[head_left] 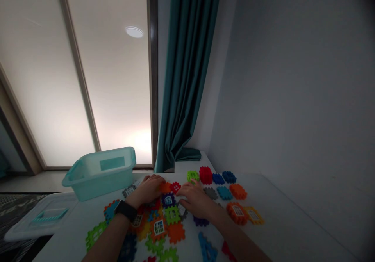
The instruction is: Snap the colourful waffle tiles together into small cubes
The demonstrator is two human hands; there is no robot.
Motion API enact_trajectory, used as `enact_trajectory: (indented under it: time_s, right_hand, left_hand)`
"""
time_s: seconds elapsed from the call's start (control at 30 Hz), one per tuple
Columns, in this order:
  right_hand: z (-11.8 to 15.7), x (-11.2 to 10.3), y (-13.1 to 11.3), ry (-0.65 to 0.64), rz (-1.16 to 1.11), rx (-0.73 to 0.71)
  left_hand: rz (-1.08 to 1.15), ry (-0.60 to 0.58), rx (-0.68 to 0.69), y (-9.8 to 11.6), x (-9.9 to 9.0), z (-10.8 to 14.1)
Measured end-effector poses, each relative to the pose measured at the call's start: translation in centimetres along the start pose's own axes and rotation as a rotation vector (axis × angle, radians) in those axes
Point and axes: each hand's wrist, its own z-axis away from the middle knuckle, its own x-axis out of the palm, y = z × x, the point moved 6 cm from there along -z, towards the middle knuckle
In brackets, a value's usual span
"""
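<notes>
Colour-matched stacks (206,175) are set out along the bench (275,215), while a mixed pile (176,232) is left near the left hand (150,189), fingers curled, and right hand (196,199), fingers loosely spread; whether anything is pinched cannot be told.

Open tabletop (281,219) right, tub (104,186) left

Both hands (151,189) (197,200) palms down, forearms converging inward.

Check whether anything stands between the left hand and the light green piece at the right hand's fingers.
Yes: an orange piece by the left hand, then a red piece, lie before the light green piece. The right hand overlaps its near edge.
</notes>
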Motion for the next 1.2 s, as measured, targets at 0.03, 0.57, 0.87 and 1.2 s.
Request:
enact_trajectory:
  time_s: [0.03, 0.57, 0.87, 1.2]
  right_hand:
    - [0.0, -0.1, 0.0, 0.002, 0.000, 0.001]
    - [0.4, -1.7, 0.6, 0.225, 0.007, -0.051]
    - [0.8, -3.3, -0.8, 0.420, 0.084, -0.143]
    - [1.3, -3.5, -0.5, 0.500, 0.099, -0.195]
  left_hand:
    - [0.006, -0.001, 0.000, 0.0, 0.0, 0.0]
    - [0.206, 0.121, 0.027, 1.0, -4.8, 1.5]
    - [0.527, 0.196, 0.135, 5.0, -6.6, 1.0]
    - [0.500, 0.146, 0.119, 5.0, -5.9, 1.0]
